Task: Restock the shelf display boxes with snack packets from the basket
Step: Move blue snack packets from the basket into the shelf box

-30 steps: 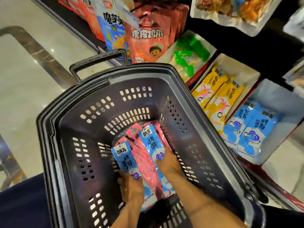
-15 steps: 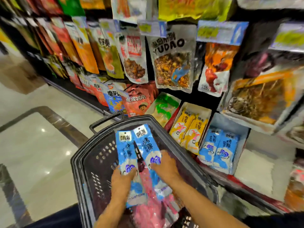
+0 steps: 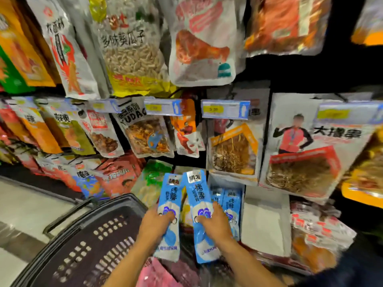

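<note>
blue "情友" packets (image 3: 195,206) in hands (image 3: 215,223)

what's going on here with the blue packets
A person is restocking a snack shelf. The left hand and the right hand each hold a long blue packet, the left packet and the right packet, lifted upright above the dark basket. Pink packets are still in the basket. Just beyond the right hand, a display box on the shelf already holds matching blue packets; the held ones are not in it yet.
</note>
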`<state>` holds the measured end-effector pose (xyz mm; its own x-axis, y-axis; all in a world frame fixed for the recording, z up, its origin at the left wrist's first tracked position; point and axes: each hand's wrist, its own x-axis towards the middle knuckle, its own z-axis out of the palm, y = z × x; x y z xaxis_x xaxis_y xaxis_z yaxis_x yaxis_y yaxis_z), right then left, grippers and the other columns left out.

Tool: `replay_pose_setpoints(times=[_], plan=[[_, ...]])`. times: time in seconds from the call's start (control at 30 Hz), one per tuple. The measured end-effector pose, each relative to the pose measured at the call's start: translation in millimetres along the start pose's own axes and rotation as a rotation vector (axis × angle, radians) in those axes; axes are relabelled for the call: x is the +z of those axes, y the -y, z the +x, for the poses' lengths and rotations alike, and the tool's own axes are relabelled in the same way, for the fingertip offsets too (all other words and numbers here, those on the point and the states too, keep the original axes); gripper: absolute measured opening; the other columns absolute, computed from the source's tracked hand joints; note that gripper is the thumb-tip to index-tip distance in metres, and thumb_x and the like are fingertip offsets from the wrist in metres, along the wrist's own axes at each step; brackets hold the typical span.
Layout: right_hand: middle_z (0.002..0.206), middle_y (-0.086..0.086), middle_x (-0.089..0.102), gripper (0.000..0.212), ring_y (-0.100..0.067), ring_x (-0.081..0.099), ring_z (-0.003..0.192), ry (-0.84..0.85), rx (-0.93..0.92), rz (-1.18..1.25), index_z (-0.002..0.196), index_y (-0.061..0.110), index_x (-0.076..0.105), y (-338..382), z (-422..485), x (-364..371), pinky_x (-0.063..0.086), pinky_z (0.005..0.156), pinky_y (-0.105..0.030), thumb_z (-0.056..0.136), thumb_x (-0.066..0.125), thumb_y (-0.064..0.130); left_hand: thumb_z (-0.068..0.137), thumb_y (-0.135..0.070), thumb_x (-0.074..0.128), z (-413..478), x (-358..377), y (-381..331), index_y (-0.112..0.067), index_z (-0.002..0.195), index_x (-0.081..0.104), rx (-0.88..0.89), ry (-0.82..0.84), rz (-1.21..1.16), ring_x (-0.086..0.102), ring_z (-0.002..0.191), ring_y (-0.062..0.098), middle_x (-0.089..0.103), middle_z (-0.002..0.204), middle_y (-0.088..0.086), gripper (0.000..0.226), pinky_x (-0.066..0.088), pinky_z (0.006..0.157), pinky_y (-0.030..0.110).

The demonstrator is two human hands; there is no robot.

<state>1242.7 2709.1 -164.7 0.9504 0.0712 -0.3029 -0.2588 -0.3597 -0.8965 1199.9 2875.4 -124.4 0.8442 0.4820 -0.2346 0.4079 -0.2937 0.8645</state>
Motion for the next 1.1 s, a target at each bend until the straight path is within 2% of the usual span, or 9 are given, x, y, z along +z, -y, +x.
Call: replay_pose_setpoints(times=[0.13, 0.33, 0.53, 0.6, 0.73, 0.83, 0.93, 1.03, 1.1], plan=[[0.110, -0.012, 0.065, 0.049, -0.028, 0.062, 0.095, -0.118, 0.126, -0.006, 0.122, 0.007, 0.054, -34.5, 22.5, -34.5, 0.047, 0.073, -0.029, 0.079, 0.074, 0.018, 0.075, -0.019, 0.070, 26.3, 61.7, -6.4, -0.006, 0.093, 0.065, -0.004, 0.128, 0.107, 0.050, 0.044, 0.007, 0.060, 0.060, -0.002, 0.022, 0.041, 0.041, 0.022], [0.124, -0.013, 0.061, 0.043, -0.033, 0.059, 0.110, -0.071, 0.194, -0.185, 0.125, 0.011, 0.052, -79.7, 62.2, -41.2, 0.041, 0.075, -0.026, 0.084, 0.065, 0.018, 0.079, -0.022, 0.069, 72.6, 127.9, 0.4, -0.002, 0.094, 0.064, -0.103, 0.210, 0.343, 0.062, 0.076, 0.025, 0.067, 0.089, 0.014, 0.026, 0.041, 0.052, 0.023], [0.120, -0.012, 0.064, 0.054, -0.033, 0.061, 0.105, -0.104, 0.307, -0.109, 0.133, 0.013, 0.045, -113.3, 109.2, -33.6, 0.051, 0.082, -0.033, 0.083, 0.063, 0.016, 0.087, -0.017, 0.063, 111.4, 181.1, 23.5, -0.004, 0.086, 0.057, -0.126, 0.292, 0.444, 0.063, 0.077, 0.027, 0.053, 0.072, 0.004, 0.015, 0.050, 0.057, 0.029], [0.114, -0.012, 0.066, 0.052, -0.033, 0.063, 0.100, -0.149, 0.327, -0.073, 0.130, 0.010, 0.045, -116.7, 126.0, -35.4, 0.053, 0.081, -0.036, 0.081, 0.064, 0.013, 0.086, -0.018, 0.064, 125.4, 195.3, 30.6, 0.001, 0.105, 0.057, -0.145, 0.273, 0.416, 0.061, 0.072, 0.024, 0.057, 0.078, 0.006, 0.027, 0.047, 0.053, 0.030], [0.118, -0.013, 0.065, 0.057, -0.034, 0.063, 0.103, -0.212, 0.319, -0.082, 0.134, 0.012, 0.040, -120.2, 156.2, -29.5, 0.054, 0.085, -0.041, 0.082, 0.064, 0.014, 0.083, -0.018, 0.070, 145.1, 221.5, 38.3, -0.003, 0.123, 0.050, -0.088, 0.206, 0.402, 0.064, 0.093, 0.029, 0.065, 0.111, 0.015, 0.047, 0.048, 0.067, 0.032], [0.133, -0.015, 0.057, 0.072, -0.035, 0.060, 0.112, -0.235, 0.254, -0.168, 0.150, 0.016, 0.023, -127.6, 168.9, -20.4, 0.052, 0.090, -0.043, 0.086, 0.058, 0.010, 0.083, -0.014, 0.069, 154.4, 237.8, 44.0, -0.007, 0.134, 0.042, -0.060, 0.191, 0.452, 0.064, 0.094, 0.029, 0.064, 0.116, 0.015, 0.058, 0.051, 0.071, 0.033], [0.144, -0.016, 0.040, 0.075, -0.037, 0.057, 0.113, -0.171, 0.179, -0.306, 0.154, 0.032, 0.007, -136.5, 164.9, -11.6, 0.045, 0.079, -0.037, 0.093, 0.042, 0.007, 0.083, -0.014, 0.068, 161.2, 247.5, 61.4, -0.014, 0.144, 0.031, -0.008, 0.195, 0.595, 0.061, 0.108, 0.034, 0.056, 0.128, 0.016, 0.071, 0.056, 0.083, 0.045], [0.154, -0.011, 0.026, 0.055, -0.032, 0.043, 0.131, -0.142, 0.103, -0.493, 0.148, 0.027, 0.027, -148.1, 159.3, -5.2, 0.044, 0.100, -0.042, 0.097, 0.044, 0.015, 0.092, -0.006, 0.052, 155.3, 245.7, 74.9, -0.030, 0.154, 0.014, 0.148, 0.284, 0.769, 0.050, 0.125, 0.032, 0.030, 0.151, 0.015, 0.078, 0.051, 0.078, 0.037], [0.161, -0.012, 0.006, 0.059, -0.033, 0.015, 0.148, -0.164, 0.046, -0.645, 0.150, 0.014, 0.026, -155.7, 158.1, -1.4, 0.031, 0.114, -0.038, 0.095, 0.046, 0.008, 0.095, -0.008, 0.050, 153.0, 242.8, 83.5, -0.034, 0.155, 0.010, 0.269, 0.327, 0.935, 0.042, 0.132, 0.031, 0.019, 0.155, 0.013, 0.076, 0.052, 0.085, 0.036]])
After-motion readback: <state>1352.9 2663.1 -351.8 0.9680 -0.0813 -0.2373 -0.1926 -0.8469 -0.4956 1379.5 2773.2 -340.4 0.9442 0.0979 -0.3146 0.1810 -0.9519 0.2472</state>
